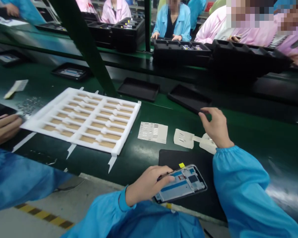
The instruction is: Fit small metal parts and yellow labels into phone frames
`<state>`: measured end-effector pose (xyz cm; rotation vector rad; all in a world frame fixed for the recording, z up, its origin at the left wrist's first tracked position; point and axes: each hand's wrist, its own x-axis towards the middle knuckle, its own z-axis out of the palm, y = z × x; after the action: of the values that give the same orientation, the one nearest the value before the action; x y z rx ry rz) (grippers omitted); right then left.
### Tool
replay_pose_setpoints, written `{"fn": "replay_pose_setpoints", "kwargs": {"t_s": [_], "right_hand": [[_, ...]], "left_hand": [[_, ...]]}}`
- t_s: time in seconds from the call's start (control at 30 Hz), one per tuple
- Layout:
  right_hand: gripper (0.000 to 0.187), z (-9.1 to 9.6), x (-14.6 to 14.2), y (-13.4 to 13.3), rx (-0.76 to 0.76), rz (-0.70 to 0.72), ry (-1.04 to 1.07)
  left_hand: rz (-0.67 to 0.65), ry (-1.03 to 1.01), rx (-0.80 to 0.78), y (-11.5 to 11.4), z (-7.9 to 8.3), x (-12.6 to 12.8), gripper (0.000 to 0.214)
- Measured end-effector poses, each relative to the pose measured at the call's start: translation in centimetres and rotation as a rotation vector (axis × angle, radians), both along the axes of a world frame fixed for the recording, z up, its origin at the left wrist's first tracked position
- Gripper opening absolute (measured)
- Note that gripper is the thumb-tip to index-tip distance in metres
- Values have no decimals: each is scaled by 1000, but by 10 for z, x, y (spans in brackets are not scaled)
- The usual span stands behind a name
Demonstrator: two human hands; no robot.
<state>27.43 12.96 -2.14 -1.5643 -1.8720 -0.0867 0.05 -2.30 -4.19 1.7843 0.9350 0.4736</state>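
My left hand (pixel 151 183) is closed around the left end of a phone frame (pixel 181 185), a silver-grey panel with blue strips and a yellow tab at its upper edge. The frame is held slightly tilted over a black mat (pixel 171 157). My right hand (pixel 216 127) is raised, thumb and forefinger pinched beside the near corner of a black tray (pixel 188 99). Whether that pinch touches the tray or holds some tiny piece cannot be made out. Below this hand lie pale backing sheets (pixel 183 138) bearing small strips. Left of them is a card (pixel 152 133) with rows of metallic strips.
A white slotted foam tray (pixel 119 148) is taped to the green bench. Another worker's hand (pixel 7 129) reaches in at left, near scattered small parts (pixel 29 104). A green post (pixel 86 46) slants across. Behind stand another black tray (pixel 139 89) and black bins (pixel 181 53).
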Motion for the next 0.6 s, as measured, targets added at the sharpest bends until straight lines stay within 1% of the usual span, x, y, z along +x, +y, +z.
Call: {"fn": "replay_pose_setpoints", "kwargs": {"t_s": [0.03, 0.1, 0.17, 0.2, 0.23, 0.3, 0.4, 0.5, 0.6], "right_hand": [[19, -1, -16, -4, -51, 90, 49], [13, -5, -48, -18, -209, 301, 122], [8, -11, -75, -32, -384, 479, 113], [7, -15, -85, -37, -460, 529, 71], [7, -20, -93, -41, -520, 547, 17], [5, -29, -103, -45, -591, 521, -79], [2, -38, -105, -44, -620, 448, -133], [2, -38, -104, -41, -637, 417, -153], [8, -32, -110, -43, -648, 387, -193]], "left_hand": [[12, 18, 59, 5, 1, -5, 25], [8, 48, 174, 17, 3, -16, 23], [-22, 108, 254, 29, 5, -27, 22], [-39, 154, 274, 35, 6, -32, 23], [-55, 205, 280, 41, 6, -36, 25], [-83, 293, 250, 49, 3, -41, 29], [-122, 352, 179, 56, -5, -45, 34], [-127, 364, 149, 59, -11, -45, 37], [-127, 363, 128, 60, -11, -44, 38]]}}
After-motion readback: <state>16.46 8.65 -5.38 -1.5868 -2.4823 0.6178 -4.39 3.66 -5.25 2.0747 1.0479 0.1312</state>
